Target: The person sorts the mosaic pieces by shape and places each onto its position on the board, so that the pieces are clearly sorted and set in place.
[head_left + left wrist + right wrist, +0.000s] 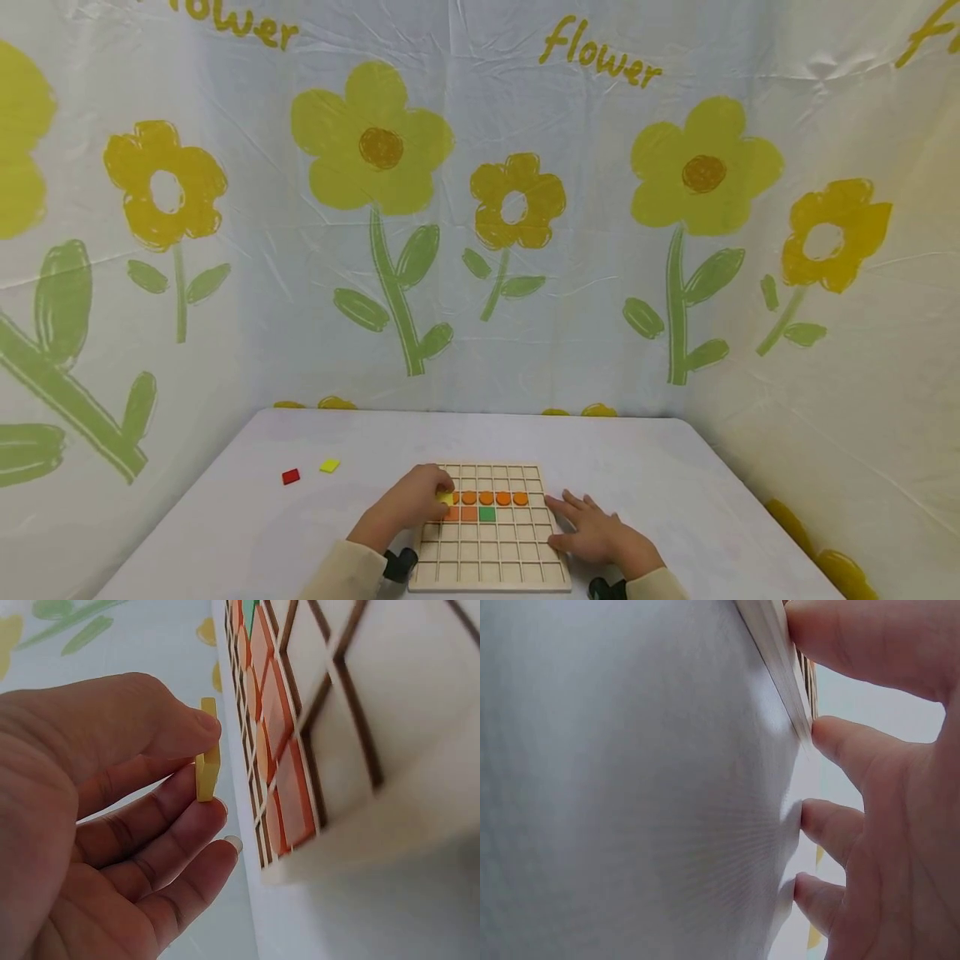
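Between thumb and fingers, my left hand (415, 497) pinches a flat yellow tile (207, 769), held just above the left side of a wooden grid board (491, 575). On the board runs a row of several round orange pieces (486, 498). Below that row lie square orange tiles (469, 514) and a green square tile (487, 515); the left hand partly covers the left end of both rows. My right hand (596, 533) has its fingers spread, with thumb and index finger touching the board's right edge and the other fingertips on the table.
A red tile (291, 476) and another yellow tile (329, 466) lie on the white table (217, 533), left of the board. Behind the table hangs a cloth (510, 358) printed with flowers. Dark wrist straps sit at both cuffs.
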Demonstrator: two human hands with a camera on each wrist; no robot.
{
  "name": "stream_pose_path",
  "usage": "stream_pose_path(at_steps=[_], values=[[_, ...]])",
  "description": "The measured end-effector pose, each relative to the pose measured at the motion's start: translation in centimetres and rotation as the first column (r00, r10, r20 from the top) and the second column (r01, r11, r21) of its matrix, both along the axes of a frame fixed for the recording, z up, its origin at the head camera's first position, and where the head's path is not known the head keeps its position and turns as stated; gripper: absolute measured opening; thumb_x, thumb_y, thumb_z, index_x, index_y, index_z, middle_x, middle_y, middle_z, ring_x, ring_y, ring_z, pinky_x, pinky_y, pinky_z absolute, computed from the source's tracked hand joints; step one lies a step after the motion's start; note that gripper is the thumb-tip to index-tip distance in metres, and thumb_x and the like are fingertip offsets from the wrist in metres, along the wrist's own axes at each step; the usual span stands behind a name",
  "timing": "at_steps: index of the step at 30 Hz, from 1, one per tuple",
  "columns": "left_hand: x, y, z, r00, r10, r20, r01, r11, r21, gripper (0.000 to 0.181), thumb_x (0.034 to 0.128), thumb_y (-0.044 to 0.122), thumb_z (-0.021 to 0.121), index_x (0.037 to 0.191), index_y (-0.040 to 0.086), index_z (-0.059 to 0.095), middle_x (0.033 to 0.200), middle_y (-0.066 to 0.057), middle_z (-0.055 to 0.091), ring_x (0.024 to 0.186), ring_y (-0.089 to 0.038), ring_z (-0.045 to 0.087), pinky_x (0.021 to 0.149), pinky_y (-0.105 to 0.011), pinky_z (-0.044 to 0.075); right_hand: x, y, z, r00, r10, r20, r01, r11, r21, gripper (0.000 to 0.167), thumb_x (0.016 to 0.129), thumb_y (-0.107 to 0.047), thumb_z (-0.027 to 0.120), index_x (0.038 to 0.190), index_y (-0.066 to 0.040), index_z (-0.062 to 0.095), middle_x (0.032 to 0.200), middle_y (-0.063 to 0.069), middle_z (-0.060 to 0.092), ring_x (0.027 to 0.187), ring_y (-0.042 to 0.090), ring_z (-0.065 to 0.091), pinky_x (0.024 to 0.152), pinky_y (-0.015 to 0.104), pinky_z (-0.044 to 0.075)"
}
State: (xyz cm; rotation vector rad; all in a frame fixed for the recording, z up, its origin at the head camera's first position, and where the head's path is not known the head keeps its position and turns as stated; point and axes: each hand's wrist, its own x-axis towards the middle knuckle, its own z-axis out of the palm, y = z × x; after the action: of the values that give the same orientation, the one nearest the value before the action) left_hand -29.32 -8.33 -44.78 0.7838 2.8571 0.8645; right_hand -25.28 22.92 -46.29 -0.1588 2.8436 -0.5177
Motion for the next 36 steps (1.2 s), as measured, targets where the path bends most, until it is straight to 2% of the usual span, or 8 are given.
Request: stream_pose_path(at_steps=[4,7,13,18,23,28,31,36], values=[[0.2,0.7,0.0,0.998,-0.057,-0.030,0.057,0.998,0.011,0.033,0.0764,0.007,0.067,0.108,0.000,0.070,0.101,-0.005,0.066,0.089,-0.016,0.057,0.079,-0.038,0.051,0.0,0.0,-0.1,1.000,-0.001,0.005,0.001,1.000,0.002,0.072,0.082,-0.056,0.063,0.144,-0.025,0.045,0.152,0.014,0.040,0.140,0.051,0.027,0.100,0.080,0.016],[0.2,1.4,0.0,0.998,-0.064,-0.027,0.065,0.998,0.006,0.033,0.0765,0.008,0.067,0.109,0.002,0.070,0.099,-0.001,0.065,0.085,-0.011,0.055,0.076,-0.033,0.051,0.1,-0.1,-0.2,1.000,-0.004,0.007,0.004,1.000,-0.003,0.072,0.082,-0.056,0.064,0.144,-0.025,0.045,0.152,0.014,0.039,0.140,0.052,0.027,0.100,0.080,0.016],[0.5,3.0,0.2,0.997,-0.069,-0.017,0.069,0.998,0.014,0.031,0.0774,0.007,0.071,0.108,0.004,0.071,0.099,-0.001,0.066,0.085,-0.011,0.056,0.075,-0.030,0.051,0.1,0.0,-0.1,1.000,0.003,0.001,-0.003,1.000,0.000,0.072,0.082,-0.055,0.063,0.144,-0.024,0.045,0.152,0.014,0.039,0.140,0.051,0.026,0.100,0.080,0.016],[0.5,4.4,0.0,0.998,-0.048,-0.031,0.047,0.998,-0.037,0.029,0.0791,0.010,0.070,0.108,0.006,0.072,0.101,0.002,0.067,0.091,-0.011,0.058,0.082,-0.031,0.051,0.2,0.0,0.3,1.000,0.023,-0.015,-0.023,1.000,0.009,0.071,0.083,-0.053,0.063,0.144,-0.024,0.045,0.152,0.014,0.040,0.140,0.052,0.028,0.099,0.081,0.017],[0.4,5.6,0.0,0.997,-0.067,-0.044,0.065,0.997,-0.052,0.027,0.0819,0.010,0.070,0.108,0.007,0.072,0.101,0.002,0.068,0.091,-0.010,0.060,0.080,-0.029,0.052,0.2,-0.1,0.7,1.000,0.013,-0.005,-0.013,1.000,-0.001,0.070,0.083,-0.052,0.064,0.144,-0.023,0.046,0.152,0.014,0.040,0.140,0.052,0.027,0.099,0.080,0.016],[0.7,6.4,0.2,0.995,-0.081,-0.057,0.077,0.995,-0.060,0.028,0.0812,0.008,0.069,0.109,0.007,0.072,0.106,0.000,0.070,0.098,-0.012,0.063,0.082,-0.028,0.052,0.2,-0.1,0.7,1.000,0.016,-0.003,-0.016,1.000,-0.004,0.070,0.083,-0.052,0.064,0.144,-0.023,0.046,0.152,0.015,0.040,0.140,0.052,0.027,0.099,0.080,0.016],[0.9,7.0,0.4,0.996,-0.076,-0.045,0.073,0.996,-0.059,0.027,0.0813,0.008,0.070,0.108,0.008,0.072,0.106,0.001,0.070,0.099,-0.013,0.064,0.084,-0.028,0.053,0.3,0.0,0.6,1.000,0.023,-0.010,-0.023,1.000,-0.001,0.070,0.083,-0.052,0.064,0.144,-0.023,0.046,0.151,0.015,0.041,0.139,0.052,0.028,0.099,0.081,0.017],[0.7,7.9,0.3,0.997,-0.066,-0.043,0.062,0.992,-0.106,0.024,0.0814,0.010,0.071,0.106,0.010,0.073,0.103,0.002,0.070,0.095,-0.010,0.063,0.082,-0.027,0.053,0.4,0.0,0.6,0.999,0.032,-0.022,-0.032,0.999,0.003,0.069,0.084,-0.052,0.063,0.144,-0.023,0.046,0.151,0.015,0.041,0.139,0.052,0.028,0.098,0.081,0.018]])
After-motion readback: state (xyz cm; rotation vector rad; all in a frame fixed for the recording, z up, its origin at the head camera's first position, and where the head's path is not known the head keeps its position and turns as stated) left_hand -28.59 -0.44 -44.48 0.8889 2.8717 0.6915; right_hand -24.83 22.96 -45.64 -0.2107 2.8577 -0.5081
